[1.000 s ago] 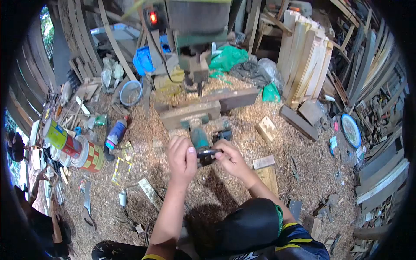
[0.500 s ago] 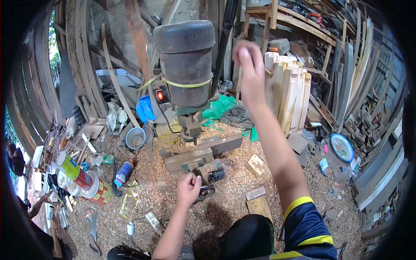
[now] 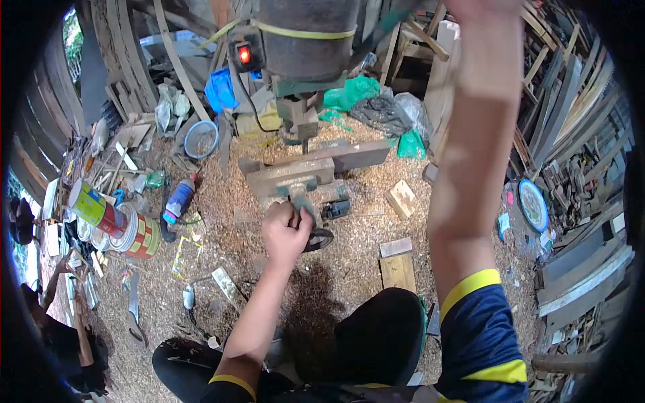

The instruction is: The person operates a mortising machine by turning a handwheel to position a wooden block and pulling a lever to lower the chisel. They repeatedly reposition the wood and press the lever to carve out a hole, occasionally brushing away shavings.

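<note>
My left hand (image 3: 287,230) is closed at the front of the machine's vise (image 3: 302,195), its fingers wrapped around what looks like the handle of a dark handwheel (image 3: 320,240). A wooden block (image 3: 290,177) sits in the vise, with a longer board (image 3: 363,156) behind it. Just above them points the drill bit (image 3: 305,145) of an upright drilling machine (image 3: 306,50), whose switch (image 3: 244,54) glows red. My right hand (image 3: 485,8) is raised at the top edge, blurred and partly cut off, so its fingers are hidden.
Wood shavings cover the ground. Stacked paint buckets (image 3: 138,232), a bottle (image 3: 180,200) and a handsaw (image 3: 134,309) lie to the left. Nearer the right are wooden blocks (image 3: 402,199), a blue-rimmed basin (image 3: 533,205) and piled timber. Another person's arm (image 3: 82,329) shows at far left.
My view has tilted down, so the machine sits higher in it. My right hand has gone up and right to the frame edge. My left hand stays closed at the handwheel.
</note>
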Demonstrator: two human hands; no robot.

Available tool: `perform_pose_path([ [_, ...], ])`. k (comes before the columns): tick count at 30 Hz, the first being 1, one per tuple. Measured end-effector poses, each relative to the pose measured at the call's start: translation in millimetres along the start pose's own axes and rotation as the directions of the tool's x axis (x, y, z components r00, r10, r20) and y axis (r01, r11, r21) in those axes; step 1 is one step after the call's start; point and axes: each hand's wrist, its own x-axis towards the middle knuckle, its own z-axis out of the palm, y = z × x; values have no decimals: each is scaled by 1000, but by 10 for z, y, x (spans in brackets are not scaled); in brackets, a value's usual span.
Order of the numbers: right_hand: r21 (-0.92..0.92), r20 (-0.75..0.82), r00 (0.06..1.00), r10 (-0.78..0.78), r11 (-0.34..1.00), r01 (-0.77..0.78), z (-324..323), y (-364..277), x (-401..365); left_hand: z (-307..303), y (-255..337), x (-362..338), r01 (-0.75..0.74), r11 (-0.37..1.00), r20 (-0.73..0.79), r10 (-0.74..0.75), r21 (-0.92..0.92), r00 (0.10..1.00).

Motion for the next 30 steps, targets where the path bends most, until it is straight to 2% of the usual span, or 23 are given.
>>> perform_pose_path([
  [1, 0, 60, 997, -51, 999, 51, 62, -114, -285, 9, -18, 6, -30, 999, -7, 31, 20, 1000],
  [2, 547, 112, 991, 73, 828, -123, -191, 121, -392, 20, -53, 5, 28, 1000, -7, -28, -11, 1000],
  [3, 58, 160, 976, -148, 988, 140, -74, -43, -517, 20, -69, 5, 41, 999, -2, -41, -6, 999],
  [5, 102, 181, 975, -125, 989, 108, -37, -57, -522, 12, -64, 4, -14, 1000, -19, 14, -16, 1000],
  [6, 102, 179, 977, -118, 990, 101, 2, -39, -530, -1, -74, -19, 18, 1000, 17, -17, -17, 1000],
  [7, -80, -44, 985, -165, 984, 161, 303, -60, -560, -22, -77, -8, 21, 1000, 19, -21, -16, 1000],
  [8, -269, -255, 936, -242, 948, 171, 469, -75, -573, -60, -81, 8, 7, 995, 78, 1, -103, 997],
  [9, -269, -257, 937, -237, 949, 166, 268, -109, -509, -87, -102, 14, -2, 982, 134, 28, -190, 991],
  [10, 0, 114, 992, -44, 999, 44, -129, -154, -391, -100, -171, -12, 2, 982, 136, 24, -190, 990],
  [11, 201, 503, 862, 55, 963, -178, -373, -151, -299, -105, -264, -59, -41, 980, 174, 76, -196, 982],
  [12, 276, 625, 781, 12, 932, -235, -418, -110, -255, -90, -329, -70, -87, 975, 211, 131, -203, 969],
  [13, 278, 623, 782, 14, 931, -238, -625, -46, -240, -71, -339, -58, -83, 976, 214, 127, -201, 969],
  [15, 238, 596, 803, 22, 950, -203, -395, -73, -579, -67, -307, -34, -111, 972, 183, 150, -209, 972],
  [16, 213, 580, 814, 25, 960, -181, -538, -77, -624, -83, -282, -28, -110, 972, 189, 151, -209, 970],
  [18, 160, 557, 830, 23, 978, -135, 102, -115, -1028, -104, -259, -12, -46, 972, 224, 99, -232, 970],
  [19, 137, 550, 835, 23, 984, -117, 224, -92, -1126, -87, -286, -10, -43, 972, 219, 95, -232, 971],
  [24, 3, 474, 880, 27, 999, -33, -297, -225, -1404, -76, -324, -39, -71, 974, 209, 118, -217, 971],
  [30, -167, 398, 918, 1, 983, 71, -320, -415, -1993, -56, -234, -21, -131, 979, 130, 152, -155, 980],
])
